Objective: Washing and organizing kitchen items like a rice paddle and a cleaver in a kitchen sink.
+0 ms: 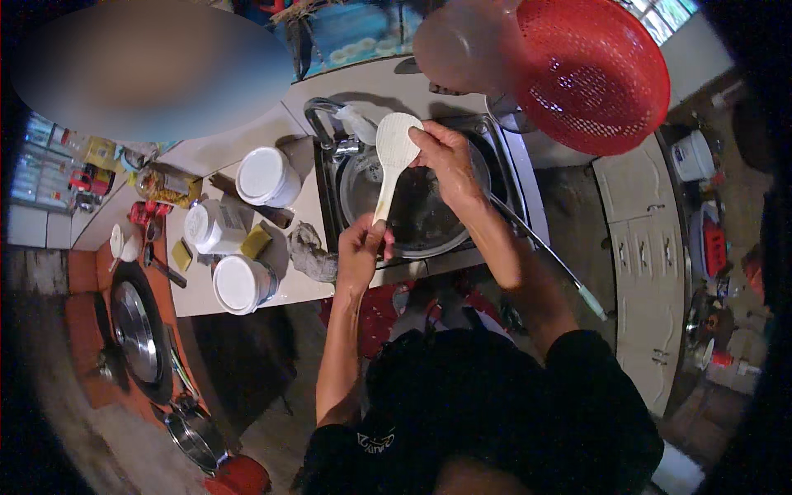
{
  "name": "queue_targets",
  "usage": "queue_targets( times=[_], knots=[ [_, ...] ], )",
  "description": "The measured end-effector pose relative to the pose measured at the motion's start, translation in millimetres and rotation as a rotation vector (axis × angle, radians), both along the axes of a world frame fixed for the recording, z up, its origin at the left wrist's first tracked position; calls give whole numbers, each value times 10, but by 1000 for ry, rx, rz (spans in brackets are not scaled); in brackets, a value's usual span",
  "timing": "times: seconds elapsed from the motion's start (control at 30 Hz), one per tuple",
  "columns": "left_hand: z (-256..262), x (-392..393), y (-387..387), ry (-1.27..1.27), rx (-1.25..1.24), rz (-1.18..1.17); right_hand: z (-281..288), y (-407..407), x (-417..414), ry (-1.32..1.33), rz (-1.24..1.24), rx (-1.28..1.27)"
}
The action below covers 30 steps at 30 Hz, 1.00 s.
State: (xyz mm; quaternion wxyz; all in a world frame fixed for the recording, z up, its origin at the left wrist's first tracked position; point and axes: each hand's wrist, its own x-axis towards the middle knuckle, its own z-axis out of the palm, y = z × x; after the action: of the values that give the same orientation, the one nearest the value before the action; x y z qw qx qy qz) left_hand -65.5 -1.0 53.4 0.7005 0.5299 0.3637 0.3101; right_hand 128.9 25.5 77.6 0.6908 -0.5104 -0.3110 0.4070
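A pale plastic rice paddle [397,145] is held over the sink, its broad dimpled end away from me. My left hand [364,250] grips the end of its handle. The fingers and thumb of my right hand [447,158] pinch the edge of its broad end. Beneath both hands a large round metal basin [427,252] with dark, cloudy water sits in the sink [511,167]. The faucet [318,117] stands behind the basin, with a whitish cloth or bag around its spout. A crumpled grey rag [309,252] lies beside my left hand on the counter.
White lidded tubs [263,176] stand on the tiled counter at the left, with a yellow sponge [257,241] among them. A red plastic colander [594,74] is at the upper right. A rod with a pale green handle [591,301] juts from the sink's right side. A lidded wok [137,331] is at far left.
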Motion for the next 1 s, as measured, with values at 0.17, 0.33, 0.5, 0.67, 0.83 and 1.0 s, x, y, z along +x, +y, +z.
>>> queue_targets(
  times=[0.17, 0.33, 0.5, 0.67, 0.83, 1.0],
  knots=[
    [125, -7, 5, -2, 11, -25, 35, -231, -135, 255, 155, 45],
    [185, -36, -87, -4, 29, -105, 79, -452, -613, 431, 216, -37],
    [307, -140, 44, -90, 40, -58, 113, -539, -621, 198, 165, -27],
    [650, -294, 496, -482, -127, -81, 178, -589, -828, -279, 451, -203],
    [547, -343, 547, -366, 46, 20, 218, -443, -854, -431, 466, -281],
    [569, -612, 539, -398, -172, 168, 43, -342, -1063, -339, 496, -170]
  ],
)
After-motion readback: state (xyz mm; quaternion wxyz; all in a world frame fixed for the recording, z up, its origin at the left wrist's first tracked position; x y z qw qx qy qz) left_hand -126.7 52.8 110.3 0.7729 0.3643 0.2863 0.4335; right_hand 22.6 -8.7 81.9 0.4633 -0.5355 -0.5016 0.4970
